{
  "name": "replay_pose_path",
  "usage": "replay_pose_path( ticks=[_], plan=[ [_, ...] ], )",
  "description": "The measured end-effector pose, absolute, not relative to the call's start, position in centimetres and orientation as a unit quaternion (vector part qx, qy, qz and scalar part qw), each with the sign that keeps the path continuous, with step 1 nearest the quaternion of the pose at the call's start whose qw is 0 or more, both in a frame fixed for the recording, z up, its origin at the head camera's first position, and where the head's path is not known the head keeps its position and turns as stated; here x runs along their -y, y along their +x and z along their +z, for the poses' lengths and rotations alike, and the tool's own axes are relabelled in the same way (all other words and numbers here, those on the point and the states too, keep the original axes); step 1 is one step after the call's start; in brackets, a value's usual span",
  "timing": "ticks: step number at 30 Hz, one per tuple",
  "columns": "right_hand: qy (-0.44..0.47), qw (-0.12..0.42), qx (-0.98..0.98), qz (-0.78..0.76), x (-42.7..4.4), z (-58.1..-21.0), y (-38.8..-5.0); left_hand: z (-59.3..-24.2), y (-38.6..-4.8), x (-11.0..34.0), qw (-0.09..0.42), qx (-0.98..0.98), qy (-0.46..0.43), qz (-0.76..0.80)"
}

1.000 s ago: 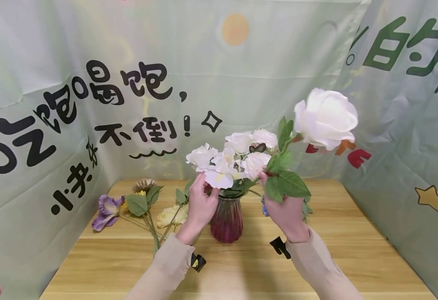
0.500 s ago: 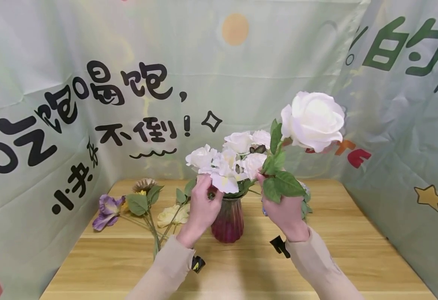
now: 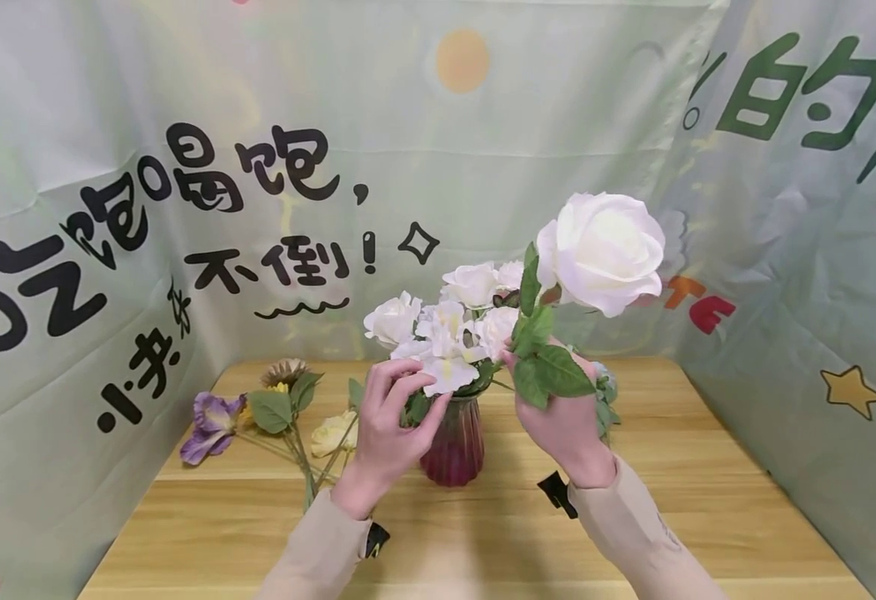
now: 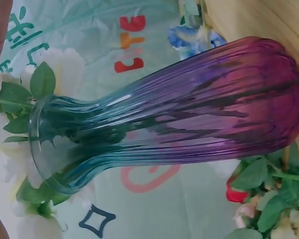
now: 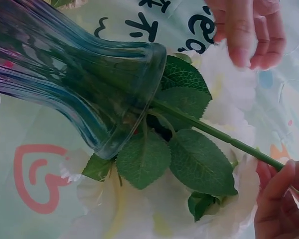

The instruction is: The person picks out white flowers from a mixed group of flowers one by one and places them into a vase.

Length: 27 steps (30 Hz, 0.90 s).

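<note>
A ribbed glass vase [image 3: 453, 446], teal at its mouth and magenta at its base, stands on the table with several white flowers [image 3: 445, 333] in it. My right hand [image 3: 561, 417] pinches the green stem [image 5: 224, 137] of a large white rose [image 3: 603, 254]. That stem runs into the vase mouth [image 5: 157, 94], as the right wrist view shows. My left hand [image 3: 396, 425] is beside the front white blossom [image 3: 448, 371], its thumb and fingers spread apart. In the left wrist view stems show through the vase wall [image 4: 189, 114].
Left of the vase lie a purple flower [image 3: 214, 421], a brown flower [image 3: 285, 371] and a yellow rose [image 3: 332, 433] on the wooden table [image 3: 483, 533]. Blue flowers [image 4: 192, 40] lie to the right, partly behind my right hand. Printed cloth [image 3: 332, 75] encloses the table.
The large rose has moved left and slightly down with my right hand. My left hand has let go of the front blossom, its fingers spreading as it shifts left and down.
</note>
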State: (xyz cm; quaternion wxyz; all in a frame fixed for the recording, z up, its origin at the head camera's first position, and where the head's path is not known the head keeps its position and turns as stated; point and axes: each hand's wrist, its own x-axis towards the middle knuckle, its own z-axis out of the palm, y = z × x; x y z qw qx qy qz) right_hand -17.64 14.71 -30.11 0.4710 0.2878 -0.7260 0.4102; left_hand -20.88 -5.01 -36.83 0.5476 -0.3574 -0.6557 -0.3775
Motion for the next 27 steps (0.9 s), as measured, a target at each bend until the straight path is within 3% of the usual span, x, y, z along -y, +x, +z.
replay_pose_path(
  ticks=[8,15,18,21,27],
  plan=[
    [0.298,0.449,0.752,0.38,-14.3,-30.1,-17.7,-39.8,-20.7,4.9,0.434,0.722,-0.254,-0.475],
    [0.289,0.433,0.768,0.374,-14.3,-30.3,-17.7,-42.9,-20.8,3.9,0.234,0.796,-0.137,-0.541],
    [0.276,0.438,0.776,0.359,-14.3,-30.2,-17.6,-43.9,-21.0,3.7,0.178,0.813,-0.134,-0.538],
    [0.27,0.441,0.777,0.359,-14.3,-29.8,-17.2,-44.6,-21.2,3.5,0.151,0.827,-0.141,-0.523],
    [0.275,0.47,0.749,0.377,-14.8,-28.5,-16.4,-45.2,-21.4,3.0,0.143,0.843,-0.134,-0.501]
  ],
)
